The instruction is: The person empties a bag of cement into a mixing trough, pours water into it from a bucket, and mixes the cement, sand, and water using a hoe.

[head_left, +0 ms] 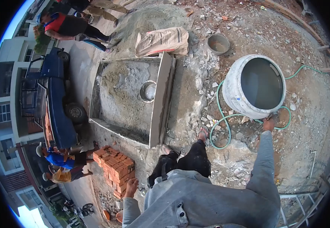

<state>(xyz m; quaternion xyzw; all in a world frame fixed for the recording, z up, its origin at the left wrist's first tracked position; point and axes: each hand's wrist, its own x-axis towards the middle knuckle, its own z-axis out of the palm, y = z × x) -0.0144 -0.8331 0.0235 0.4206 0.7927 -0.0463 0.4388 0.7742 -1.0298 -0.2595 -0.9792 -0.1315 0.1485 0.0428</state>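
Note:
My right hand is stretched out to the lower rim of a large white drum full of greyish water. Its fingers look closed, and what they grip is hidden; a green hose loops on the ground close to it. My left hand hangs at my side with its fingers curled in and nothing visible in it, near a stack of red bricks. Before my feet lies a mixing trough of grey mortar and sand, with a round bucket standing inside it.
A cement sack lies beyond the trough, with another bucket right of it. Rubble covers the ground. Left stand a blue pickup truck and people, including one in a blue shirt by the bricks.

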